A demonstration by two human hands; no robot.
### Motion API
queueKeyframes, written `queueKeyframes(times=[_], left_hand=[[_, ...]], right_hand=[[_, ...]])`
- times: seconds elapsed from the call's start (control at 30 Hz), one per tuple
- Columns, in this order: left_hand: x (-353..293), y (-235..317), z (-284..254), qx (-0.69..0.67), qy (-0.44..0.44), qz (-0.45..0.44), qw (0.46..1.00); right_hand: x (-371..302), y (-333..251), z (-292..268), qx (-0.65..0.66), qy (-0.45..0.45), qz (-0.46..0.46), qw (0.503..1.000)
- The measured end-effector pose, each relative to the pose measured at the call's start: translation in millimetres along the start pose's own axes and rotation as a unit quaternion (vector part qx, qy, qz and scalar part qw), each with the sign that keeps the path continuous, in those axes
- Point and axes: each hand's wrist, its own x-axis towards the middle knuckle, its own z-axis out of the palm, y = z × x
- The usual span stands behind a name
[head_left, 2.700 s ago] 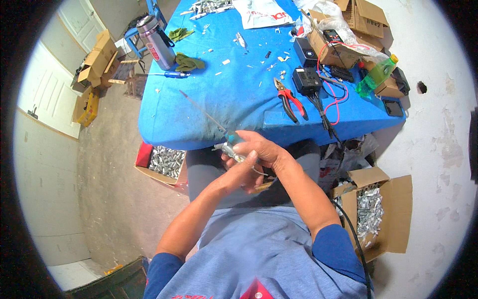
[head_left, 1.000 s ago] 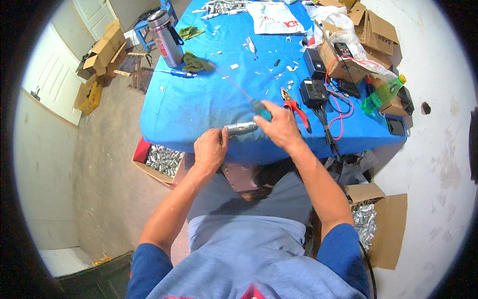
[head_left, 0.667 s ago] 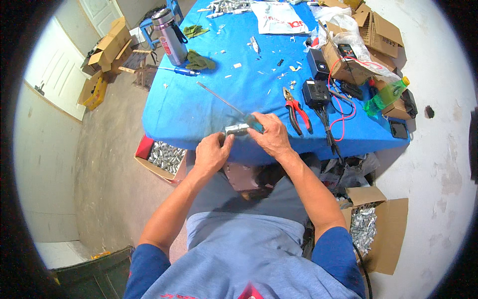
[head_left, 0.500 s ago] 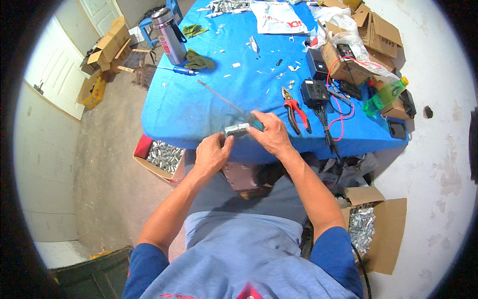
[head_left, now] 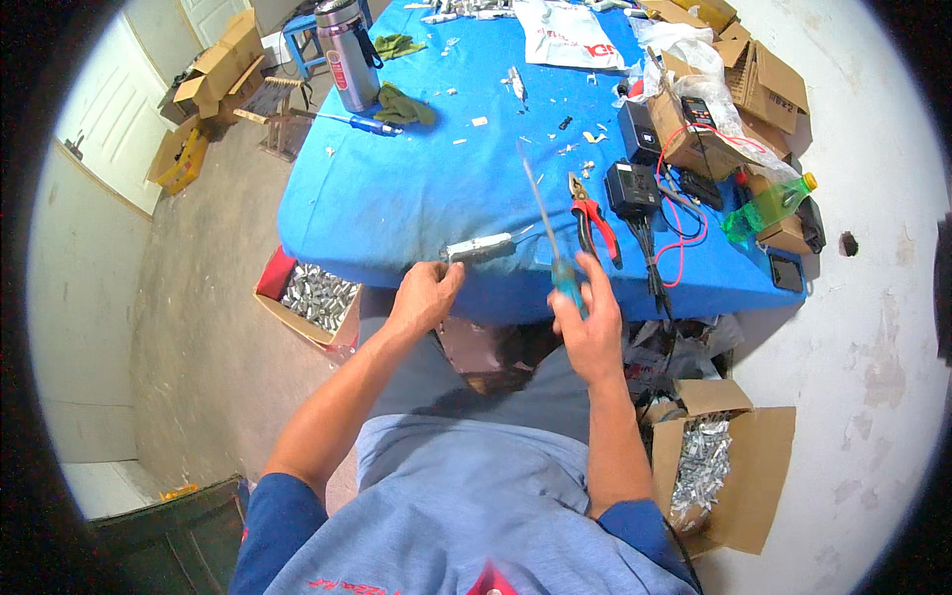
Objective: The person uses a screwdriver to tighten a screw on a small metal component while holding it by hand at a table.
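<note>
Pinching the left end of a silvery, elongated metal part [head_left: 480, 246] at the near edge of a wrinkled blue tablecloth [head_left: 377, 203], the left hand [head_left: 423, 299] has its fingers together; the right hand [head_left: 593, 327] wraps its own around a teal-handled, long-shafted screwdriver [head_left: 566, 282]. The part looks light, stiff and slippery, best held by its thick middle. Pale scraps [head_left: 479, 121] dot the cloth, between grey floor [head_left: 223, 297] and stained white wall [head_left: 873, 337].
</note>
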Motion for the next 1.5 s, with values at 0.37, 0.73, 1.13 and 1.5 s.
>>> queueKeyframes(times=[0.37,0.73,1.13,1.5], left_hand=[[4.3,-3.7,7.8,-0.083,0.008,0.000,0.997],[4.4,-5.9,8.6,-0.038,0.028,0.001,0.999],[2.3,-6.5,9.6,-0.005,0.046,0.011,0.999],[-7.9,9.8,11.5,0.050,0.074,0.017,0.996]], right_hand=[[-83.5,-10.1,-33.7,0.017,-0.129,0.078,0.988],[-79.0,-13.6,-20.7,-0.062,-0.122,0.047,0.989],[-81.8,-15.1,-15.6,-0.036,-0.112,0.068,0.991],[-78.0,-35.7,-12.1,-0.110,-0.108,0.069,0.986]])
